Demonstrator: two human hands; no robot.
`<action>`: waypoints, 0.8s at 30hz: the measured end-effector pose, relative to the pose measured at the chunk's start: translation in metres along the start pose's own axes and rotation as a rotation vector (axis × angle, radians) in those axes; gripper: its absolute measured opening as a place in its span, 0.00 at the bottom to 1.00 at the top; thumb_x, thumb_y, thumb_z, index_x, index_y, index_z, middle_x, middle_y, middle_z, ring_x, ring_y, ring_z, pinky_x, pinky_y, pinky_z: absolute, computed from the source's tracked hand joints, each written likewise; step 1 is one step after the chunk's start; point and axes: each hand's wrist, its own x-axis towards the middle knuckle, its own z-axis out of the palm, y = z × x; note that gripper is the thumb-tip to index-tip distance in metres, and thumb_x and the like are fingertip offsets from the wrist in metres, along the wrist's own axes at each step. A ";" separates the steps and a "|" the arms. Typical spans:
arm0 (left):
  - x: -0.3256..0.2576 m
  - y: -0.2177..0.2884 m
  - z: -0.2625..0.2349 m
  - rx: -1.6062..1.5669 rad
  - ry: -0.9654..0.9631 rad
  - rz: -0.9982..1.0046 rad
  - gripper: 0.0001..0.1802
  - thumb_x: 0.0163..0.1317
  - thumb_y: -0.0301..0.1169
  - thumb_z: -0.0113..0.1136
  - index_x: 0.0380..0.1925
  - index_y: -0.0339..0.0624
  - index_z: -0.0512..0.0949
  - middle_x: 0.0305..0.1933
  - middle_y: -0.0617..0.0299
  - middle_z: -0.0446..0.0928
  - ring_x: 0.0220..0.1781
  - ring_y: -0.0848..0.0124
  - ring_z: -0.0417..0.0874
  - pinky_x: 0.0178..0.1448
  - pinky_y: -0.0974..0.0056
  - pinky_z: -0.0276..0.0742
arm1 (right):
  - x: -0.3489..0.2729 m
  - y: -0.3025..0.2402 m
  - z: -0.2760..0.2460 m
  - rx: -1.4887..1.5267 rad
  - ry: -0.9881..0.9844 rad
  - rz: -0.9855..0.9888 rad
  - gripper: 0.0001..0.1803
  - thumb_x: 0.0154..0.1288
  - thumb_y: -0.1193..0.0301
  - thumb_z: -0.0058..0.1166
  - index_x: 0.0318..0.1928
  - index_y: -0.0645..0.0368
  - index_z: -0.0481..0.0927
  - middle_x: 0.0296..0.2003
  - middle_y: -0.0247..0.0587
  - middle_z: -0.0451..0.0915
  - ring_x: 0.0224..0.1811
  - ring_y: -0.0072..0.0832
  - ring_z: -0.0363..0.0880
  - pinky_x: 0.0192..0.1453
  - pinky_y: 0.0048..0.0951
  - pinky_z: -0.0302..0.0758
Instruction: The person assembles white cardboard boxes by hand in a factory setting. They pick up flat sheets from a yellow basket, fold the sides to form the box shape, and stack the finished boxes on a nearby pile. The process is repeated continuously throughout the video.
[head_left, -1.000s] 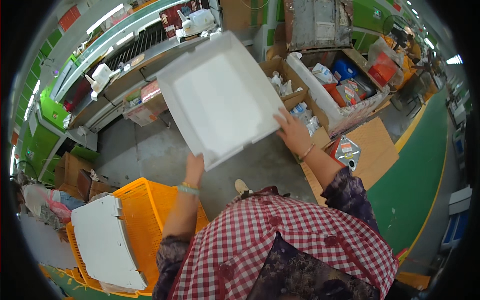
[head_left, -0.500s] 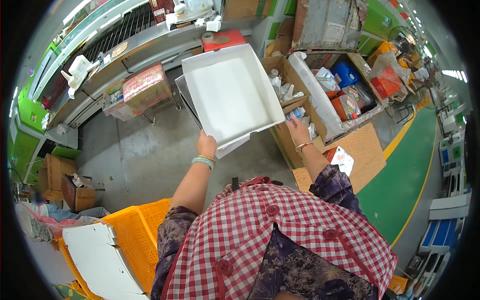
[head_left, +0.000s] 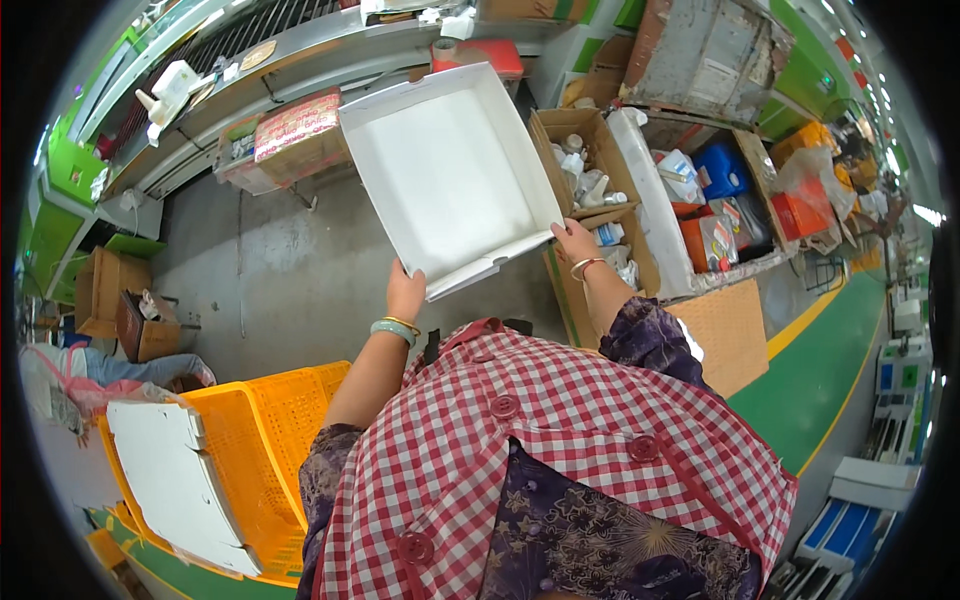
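Observation:
A shallow white cardboard box (head_left: 440, 170) with raised side walls is held up in front of me, its open face toward me. My left hand (head_left: 405, 292) grips its near left corner, thumb on the wall. At the near right corner my right hand (head_left: 576, 243) pinches the edge. The fingers under the box are partly hidden. Flat white card pieces (head_left: 175, 485) lie on a yellow plastic crate (head_left: 300, 425) at my lower left.
Ahead runs a long metal bench (head_left: 330, 62), with a taped carton (head_left: 298, 128) below it. On the right stand a carton of bottles (head_left: 585, 165) and a bin (head_left: 665, 215) holding containers and a blue jug (head_left: 722, 170). Another person's legs (head_left: 140, 366) show at the left.
My right hand has come in from beside the box and taken hold of its near right corner. The box has shifted slightly left, and my view has turned a little.

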 end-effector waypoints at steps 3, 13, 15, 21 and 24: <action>0.001 -0.019 0.014 -0.015 0.013 -0.035 0.25 0.57 0.32 0.49 0.55 0.32 0.66 0.51 0.37 0.75 0.53 0.43 0.75 0.57 0.51 0.69 | 0.028 0.039 0.012 -0.064 0.082 -0.206 0.20 0.65 0.55 0.48 0.36 0.62 0.74 0.25 0.51 0.75 0.31 0.44 0.75 0.37 0.41 0.70; -0.023 -0.021 0.013 0.217 0.020 -0.171 0.28 0.56 0.32 0.45 0.58 0.35 0.66 0.46 0.36 0.77 0.50 0.42 0.77 0.56 0.48 0.71 | 0.038 0.041 0.009 -0.137 -0.206 -0.233 0.30 0.63 0.47 0.46 0.46 0.65 0.76 0.43 0.60 0.78 0.49 0.52 0.75 0.52 0.42 0.70; -0.018 -0.039 0.022 0.221 0.040 -0.216 0.27 0.56 0.33 0.45 0.57 0.37 0.67 0.45 0.35 0.77 0.49 0.41 0.77 0.56 0.48 0.71 | 0.039 0.035 0.010 0.018 -0.222 -0.222 0.33 0.65 0.46 0.44 0.51 0.66 0.74 0.47 0.61 0.77 0.53 0.51 0.74 0.56 0.40 0.69; -0.019 -0.041 0.024 0.226 0.090 -0.280 0.23 0.57 0.34 0.46 0.53 0.38 0.71 0.46 0.36 0.76 0.50 0.42 0.76 0.56 0.49 0.71 | 0.071 0.041 0.034 0.087 -0.282 -0.141 0.38 0.66 0.46 0.41 0.58 0.71 0.69 0.52 0.62 0.74 0.59 0.48 0.71 0.62 0.37 0.65; -0.015 -0.044 0.027 0.209 0.136 -0.322 0.22 0.57 0.34 0.46 0.51 0.36 0.72 0.46 0.36 0.76 0.50 0.42 0.76 0.56 0.49 0.70 | 0.074 0.033 0.040 0.084 -0.265 -0.164 0.37 0.66 0.47 0.41 0.59 0.71 0.67 0.54 0.63 0.73 0.60 0.50 0.69 0.63 0.38 0.63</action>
